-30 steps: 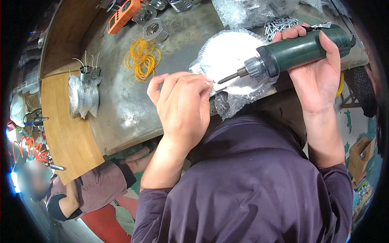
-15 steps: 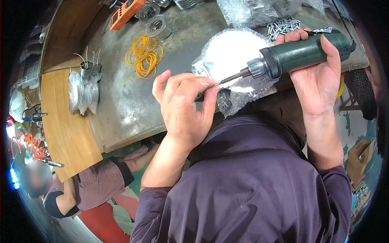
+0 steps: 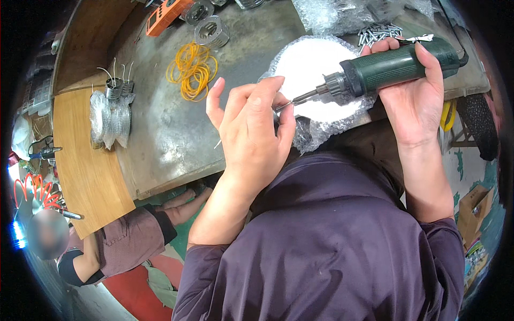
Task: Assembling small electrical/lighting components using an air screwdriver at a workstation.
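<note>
My right hand [image 3: 415, 101] grips a dark green electric screwdriver [image 3: 396, 67], its bit pointing left toward my left hand [image 3: 251, 131]. The left hand pinches a small thin metal piece at the bit's tip; the piece is mostly hidden by my fingers. Just behind both hands lies a white pad wrapped in bubble wrap [image 3: 316, 69] on the grey metal bench [image 3: 160, 134].
Yellow rubber bands [image 3: 193, 69] lie on the bench, with round metal parts [image 3: 211, 32], an orange tool [image 3: 166, 13] and a heap of screws [image 3: 377, 32] farther back. Bagged metal parts [image 3: 110, 120] sit by a wooden board [image 3: 85, 171]. Another person [image 3: 107, 246] sits low at the left.
My left hand has risen and closed in on the screwdriver's bit; the screwdriver has tilted slightly lower toward it.
</note>
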`<action>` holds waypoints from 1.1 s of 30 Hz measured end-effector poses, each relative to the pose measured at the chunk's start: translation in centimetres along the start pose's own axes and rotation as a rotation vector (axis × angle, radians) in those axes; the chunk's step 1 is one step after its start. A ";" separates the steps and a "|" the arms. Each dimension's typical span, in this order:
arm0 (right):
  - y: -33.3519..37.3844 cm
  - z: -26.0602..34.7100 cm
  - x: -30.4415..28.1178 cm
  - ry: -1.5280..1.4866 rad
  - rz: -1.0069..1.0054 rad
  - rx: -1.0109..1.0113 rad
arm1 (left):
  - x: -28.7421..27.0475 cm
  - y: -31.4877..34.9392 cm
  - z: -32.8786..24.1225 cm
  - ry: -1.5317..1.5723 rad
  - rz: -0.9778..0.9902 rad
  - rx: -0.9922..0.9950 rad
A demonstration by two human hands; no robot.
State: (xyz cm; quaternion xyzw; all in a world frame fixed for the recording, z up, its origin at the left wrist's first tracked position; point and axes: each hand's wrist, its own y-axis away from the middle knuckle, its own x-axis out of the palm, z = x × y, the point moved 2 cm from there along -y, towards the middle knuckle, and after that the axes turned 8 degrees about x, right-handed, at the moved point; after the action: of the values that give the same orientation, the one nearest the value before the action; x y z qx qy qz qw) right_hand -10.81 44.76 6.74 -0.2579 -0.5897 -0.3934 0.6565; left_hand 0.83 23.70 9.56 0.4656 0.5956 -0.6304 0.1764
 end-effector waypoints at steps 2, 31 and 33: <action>0.0 0.1 0.0 -0.002 -0.011 -0.001 | 0.1 -0.1 0.0 -0.016 -0.026 0.027; -1.1 -1.6 0.1 -0.057 -0.040 0.096 | -0.8 2.4 4.5 0.358 0.158 -0.144; -1.2 -1.8 0.1 -0.073 -0.028 0.104 | -0.8 2.4 4.5 0.337 0.159 -0.116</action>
State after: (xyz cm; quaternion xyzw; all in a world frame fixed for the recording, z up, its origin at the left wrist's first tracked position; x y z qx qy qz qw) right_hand -10.74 42.60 6.43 -0.2295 -0.6365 -0.3618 0.6414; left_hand 1.42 18.77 8.17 0.5992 0.6134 -0.4922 0.1499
